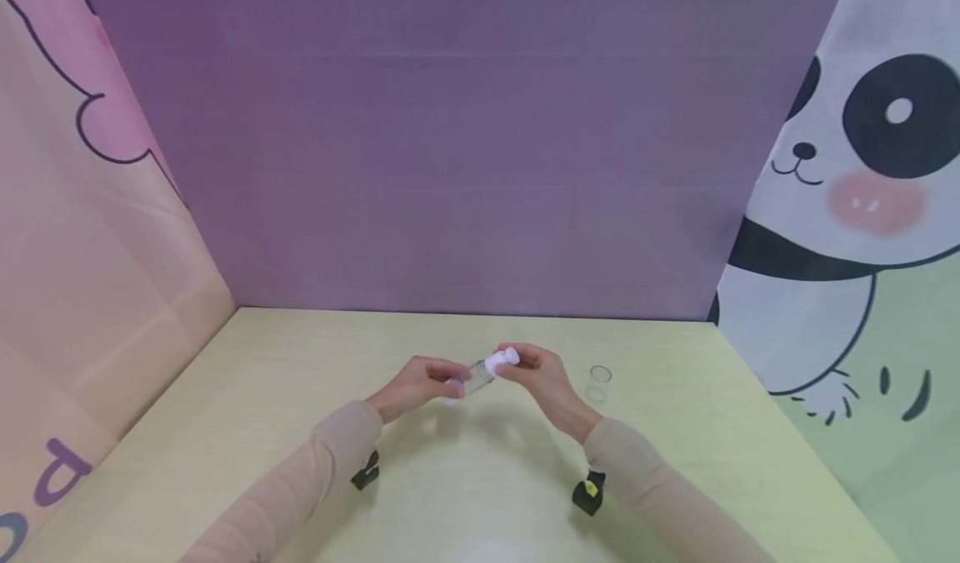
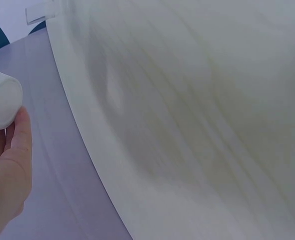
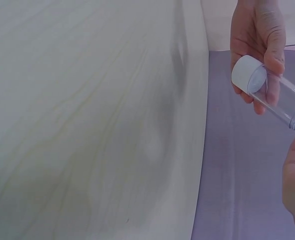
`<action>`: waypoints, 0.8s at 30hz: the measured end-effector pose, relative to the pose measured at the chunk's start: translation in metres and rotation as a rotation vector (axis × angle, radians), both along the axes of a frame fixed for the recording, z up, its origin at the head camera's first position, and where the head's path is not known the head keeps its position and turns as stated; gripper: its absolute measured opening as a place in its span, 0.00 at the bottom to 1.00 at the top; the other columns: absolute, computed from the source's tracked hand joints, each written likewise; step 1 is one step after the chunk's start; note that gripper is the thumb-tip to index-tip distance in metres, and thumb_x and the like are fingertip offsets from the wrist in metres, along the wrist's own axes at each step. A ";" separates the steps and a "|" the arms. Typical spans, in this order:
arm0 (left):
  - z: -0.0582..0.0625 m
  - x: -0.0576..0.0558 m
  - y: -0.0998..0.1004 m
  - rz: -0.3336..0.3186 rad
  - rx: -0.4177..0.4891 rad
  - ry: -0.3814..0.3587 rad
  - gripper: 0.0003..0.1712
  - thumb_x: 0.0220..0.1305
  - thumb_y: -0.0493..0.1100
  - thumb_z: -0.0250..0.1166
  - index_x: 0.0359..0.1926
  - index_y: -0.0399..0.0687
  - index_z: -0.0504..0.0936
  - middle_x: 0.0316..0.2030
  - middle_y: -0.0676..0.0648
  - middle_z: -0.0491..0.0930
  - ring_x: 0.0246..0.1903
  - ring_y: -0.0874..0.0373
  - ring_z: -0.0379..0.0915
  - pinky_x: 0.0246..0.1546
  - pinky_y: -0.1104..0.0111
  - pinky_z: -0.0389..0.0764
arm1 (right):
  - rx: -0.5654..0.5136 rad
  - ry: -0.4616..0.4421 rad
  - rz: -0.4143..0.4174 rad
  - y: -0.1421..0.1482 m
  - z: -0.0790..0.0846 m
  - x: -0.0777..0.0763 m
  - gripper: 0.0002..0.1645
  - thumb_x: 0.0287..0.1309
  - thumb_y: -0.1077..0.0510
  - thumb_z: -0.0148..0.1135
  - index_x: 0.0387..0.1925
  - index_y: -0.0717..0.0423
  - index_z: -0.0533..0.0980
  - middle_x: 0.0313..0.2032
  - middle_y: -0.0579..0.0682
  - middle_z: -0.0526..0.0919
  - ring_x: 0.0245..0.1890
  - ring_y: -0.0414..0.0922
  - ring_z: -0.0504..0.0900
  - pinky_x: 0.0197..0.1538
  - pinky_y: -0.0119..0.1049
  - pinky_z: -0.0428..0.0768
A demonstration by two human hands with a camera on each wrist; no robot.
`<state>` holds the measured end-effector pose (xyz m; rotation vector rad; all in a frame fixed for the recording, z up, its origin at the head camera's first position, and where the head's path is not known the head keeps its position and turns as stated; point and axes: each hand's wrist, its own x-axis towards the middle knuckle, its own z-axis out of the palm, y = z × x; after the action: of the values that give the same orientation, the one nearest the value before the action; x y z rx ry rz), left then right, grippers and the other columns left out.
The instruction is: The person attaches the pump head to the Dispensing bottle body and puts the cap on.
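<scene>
The left hand [image 1: 417,382] and the right hand [image 1: 545,381] grip opposite ends of a clear, white-ended cylindrical plastic bottle [image 1: 477,378].

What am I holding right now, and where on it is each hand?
A clear bottle. Your left hand grips one white end; your right hand pinches the opposite white end.

My left forearm [image 1: 292,484] slants up from the lower left of the head view, my right forearm [image 1: 667,488] from the lower right. My left hand [image 1: 418,386] and right hand [image 1: 546,380] face each other below centre, apart, all 2 thumbs and fingers bent to pinch.
</scene>
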<state>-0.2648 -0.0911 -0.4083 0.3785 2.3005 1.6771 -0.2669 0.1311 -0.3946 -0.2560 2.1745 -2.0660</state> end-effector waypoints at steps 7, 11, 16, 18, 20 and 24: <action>-0.002 -0.001 0.001 -0.010 -0.009 0.011 0.21 0.54 0.46 0.67 0.49 0.48 0.80 0.51 0.45 0.78 0.47 0.55 0.74 0.49 0.61 0.74 | 0.029 -0.007 -0.026 0.000 -0.003 0.000 0.26 0.49 0.58 0.67 0.51 0.61 0.74 0.46 0.53 0.81 0.43 0.41 0.79 0.53 0.39 0.76; -0.003 0.000 0.002 -0.003 -0.012 -0.001 0.20 0.54 0.46 0.67 0.49 0.48 0.80 0.51 0.45 0.78 0.46 0.55 0.74 0.49 0.61 0.74 | 0.041 0.001 -0.024 0.000 -0.005 -0.001 0.26 0.49 0.57 0.67 0.52 0.60 0.74 0.46 0.53 0.81 0.44 0.42 0.79 0.53 0.39 0.76; -0.004 -0.001 0.002 0.008 -0.030 -0.009 0.20 0.54 0.47 0.67 0.49 0.50 0.80 0.51 0.46 0.78 0.47 0.56 0.74 0.50 0.61 0.75 | 0.050 0.003 -0.029 0.001 -0.006 0.000 0.24 0.49 0.56 0.68 0.50 0.56 0.76 0.46 0.50 0.81 0.44 0.42 0.78 0.53 0.40 0.76; -0.004 -0.002 0.003 0.012 -0.036 -0.009 0.20 0.54 0.47 0.67 0.49 0.50 0.80 0.52 0.46 0.78 0.47 0.56 0.74 0.50 0.61 0.75 | 0.051 0.003 -0.031 0.001 -0.006 -0.001 0.24 0.49 0.55 0.68 0.50 0.55 0.76 0.46 0.50 0.81 0.44 0.41 0.78 0.53 0.41 0.76; -0.004 -0.002 0.003 0.015 -0.040 -0.008 0.19 0.54 0.46 0.67 0.49 0.50 0.81 0.51 0.46 0.78 0.47 0.56 0.74 0.49 0.61 0.75 | 0.050 0.004 -0.028 0.002 -0.007 -0.001 0.25 0.49 0.55 0.68 0.51 0.56 0.76 0.46 0.50 0.81 0.44 0.41 0.78 0.54 0.41 0.75; -0.002 -0.001 0.003 0.019 -0.038 -0.002 0.19 0.55 0.46 0.67 0.49 0.50 0.81 0.51 0.47 0.78 0.47 0.56 0.74 0.49 0.62 0.75 | 0.018 0.012 -0.004 0.003 -0.005 -0.002 0.27 0.47 0.58 0.69 0.52 0.57 0.75 0.49 0.51 0.80 0.49 0.44 0.78 0.54 0.40 0.75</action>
<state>-0.2660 -0.0880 -0.4103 0.3472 2.3382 1.6390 -0.2686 0.1342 -0.4000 -0.2630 2.2003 -2.0512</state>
